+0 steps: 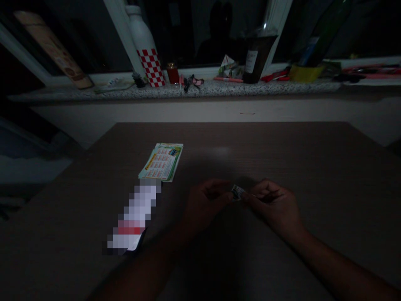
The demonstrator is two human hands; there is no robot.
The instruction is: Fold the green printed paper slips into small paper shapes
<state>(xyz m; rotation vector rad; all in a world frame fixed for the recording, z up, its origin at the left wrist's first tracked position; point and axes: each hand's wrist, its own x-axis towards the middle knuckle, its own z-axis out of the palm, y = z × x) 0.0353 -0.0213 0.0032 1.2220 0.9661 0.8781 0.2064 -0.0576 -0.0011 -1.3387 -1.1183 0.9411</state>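
The scene is dim. My left hand (205,202) and my right hand (274,205) meet over the brown table (282,150), both pinching a small pale folded scrap of paper (237,192) between their fingertips. The scrap sits just above the tabletop. To the left lies a lit phone (133,219) with a blurred screen. Beyond the phone rests a green printed card (162,161), flat on the table.
A stone windowsill (282,88) runs along the back with a white bottle with red checks (147,50), a small red jar (172,73), a dark bottle (255,58), a yellow pot (305,73), pens and clutter. A tan box (52,48) leans at far left.
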